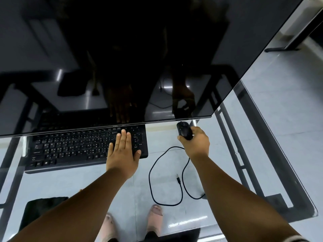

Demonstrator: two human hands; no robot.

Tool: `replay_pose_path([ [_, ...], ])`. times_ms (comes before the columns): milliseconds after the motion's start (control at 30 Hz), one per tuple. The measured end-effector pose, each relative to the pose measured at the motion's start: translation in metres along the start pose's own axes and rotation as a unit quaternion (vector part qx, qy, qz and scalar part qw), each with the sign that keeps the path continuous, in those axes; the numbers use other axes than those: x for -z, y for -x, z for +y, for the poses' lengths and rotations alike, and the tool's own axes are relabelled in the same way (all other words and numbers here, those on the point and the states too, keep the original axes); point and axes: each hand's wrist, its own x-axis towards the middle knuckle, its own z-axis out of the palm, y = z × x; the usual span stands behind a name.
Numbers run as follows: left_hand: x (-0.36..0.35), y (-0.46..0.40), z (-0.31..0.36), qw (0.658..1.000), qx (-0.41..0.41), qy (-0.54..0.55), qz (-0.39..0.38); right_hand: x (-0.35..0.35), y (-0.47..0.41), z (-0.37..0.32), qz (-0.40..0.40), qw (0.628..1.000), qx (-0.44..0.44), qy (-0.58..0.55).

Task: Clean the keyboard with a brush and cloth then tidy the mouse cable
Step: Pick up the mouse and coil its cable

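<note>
Your left hand (123, 152) lies flat with straight fingers on the right end of the flat black computer keyboard (73, 149), its palm over the lower right keys and its fingertips reaching toward the top row. The keyboard sits on the clear glass tabletop (262, 154), its far edge tucked just under the lower rim of the big dark glossy monitor screen (122, 58), which fills the upper part of the view and mirrors both your hands.

Your right hand (194, 142) curls around the small black computer mouse (184, 131), gripping it from behind and the sides, just below the monitor's lower right corner. The thin black mouse cable (153, 172) runs from under that hand and lies in a loose open loop on the glass between your two forearms; its plug end (178, 179) rests inside the loop. Whether the mouse is lifted or still touching the glass is hard to tell from this angle.

A dark flat object (40, 206), possibly a cloth or pad, sits at the lower left, partly hidden by your left forearm. Your feet in pale sandals (155, 217) show through the glass.
</note>
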Motion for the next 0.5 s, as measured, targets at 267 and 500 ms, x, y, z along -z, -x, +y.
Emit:
replay_pose_path([
  [267, 0.0, -0.002, -0.002, 1.0, -0.012, 0.008, 0.004, -0.002, -0.005, -0.004, -0.011, 1.0, 0.004, 0.029],
  [500, 0.003, 0.015, -0.009, 0.986, -0.064, 0.117, 0.102, 0.012, 0.008, 0.01, 0.03, 0.991, 0.123, 0.035],
])
